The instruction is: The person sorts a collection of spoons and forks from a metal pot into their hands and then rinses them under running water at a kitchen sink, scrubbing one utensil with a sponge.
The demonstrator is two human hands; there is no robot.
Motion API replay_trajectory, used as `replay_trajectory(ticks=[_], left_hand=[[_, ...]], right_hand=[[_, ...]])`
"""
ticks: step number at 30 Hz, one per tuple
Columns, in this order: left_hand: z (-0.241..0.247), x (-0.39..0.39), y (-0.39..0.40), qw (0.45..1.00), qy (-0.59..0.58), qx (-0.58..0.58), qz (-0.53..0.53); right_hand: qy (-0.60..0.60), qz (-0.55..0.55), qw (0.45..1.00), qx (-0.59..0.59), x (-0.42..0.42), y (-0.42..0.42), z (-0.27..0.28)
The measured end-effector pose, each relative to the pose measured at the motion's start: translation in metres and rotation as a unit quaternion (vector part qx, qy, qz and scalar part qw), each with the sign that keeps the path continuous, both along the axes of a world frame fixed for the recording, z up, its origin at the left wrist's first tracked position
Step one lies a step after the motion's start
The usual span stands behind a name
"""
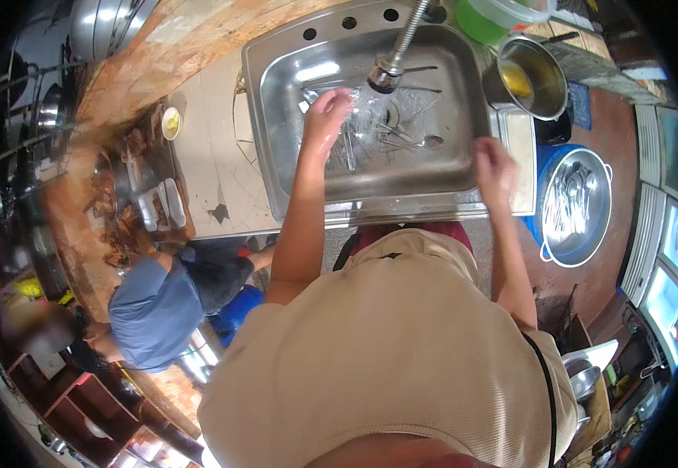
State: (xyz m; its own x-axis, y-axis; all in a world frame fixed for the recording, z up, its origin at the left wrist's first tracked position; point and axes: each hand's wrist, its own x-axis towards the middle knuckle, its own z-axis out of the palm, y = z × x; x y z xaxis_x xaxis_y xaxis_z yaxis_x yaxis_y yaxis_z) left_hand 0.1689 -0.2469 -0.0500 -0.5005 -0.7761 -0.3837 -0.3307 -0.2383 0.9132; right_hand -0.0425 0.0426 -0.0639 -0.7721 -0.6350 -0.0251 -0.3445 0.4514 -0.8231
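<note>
Water streams from a spring-hose faucet into the stainless steel sink in front of me. Loose cutlery lies wet in the basin, among it a spoon and several thin utensils around the drain. My left hand is over the left part of the cutlery, beside the stream, fingers curled; splashing hides whether anything is between them. Blurred by motion, my right hand hovers at the sink's right rim with fingers bent. I see no thing sticking out of it.
Right of the sink stands a steel pot with yellowish contents. Below it, a metal basin holds cutlery on a blue drum. A green-filled plastic tub is behind. At left are a small bowl and another person.
</note>
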Motion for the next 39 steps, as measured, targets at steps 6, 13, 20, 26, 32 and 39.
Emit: replay_trajectory(ticks=[6, 13, 20, 26, 32, 39], left_hand=[[-0.129, 0.114, -0.006, 0.981, -0.186, -0.041, -0.018], [-0.114, 0.132, 0.004, 0.938, -0.258, -0.227, -0.04], [-0.166, 0.092, -0.009, 0.856, -0.394, -0.335, -0.014], [-0.163, 0.048, 0.004, 0.905, -0.324, -0.272, 0.038], [-0.162, 0.05, -0.015, 0.951, -0.234, -0.129, 0.156], [-0.171, 0.073, -0.023, 0.97, 0.015, 0.068, 0.233]], right_hand=[[0.153, 0.101, 0.939, 0.29, 0.05, -0.145, -0.116], [0.299, 0.353, 0.792, 0.399, 0.038, -0.152, -0.129], [0.257, 0.249, 0.897, 0.261, 0.057, -0.136, -0.214], [0.082, 0.004, 0.977, 0.195, 0.144, -0.202, -0.238], [0.014, 0.054, 0.998, 0.037, 0.194, -0.238, -0.197], [-0.097, 0.039, 0.994, -0.033, 0.221, -0.241, -0.166]])
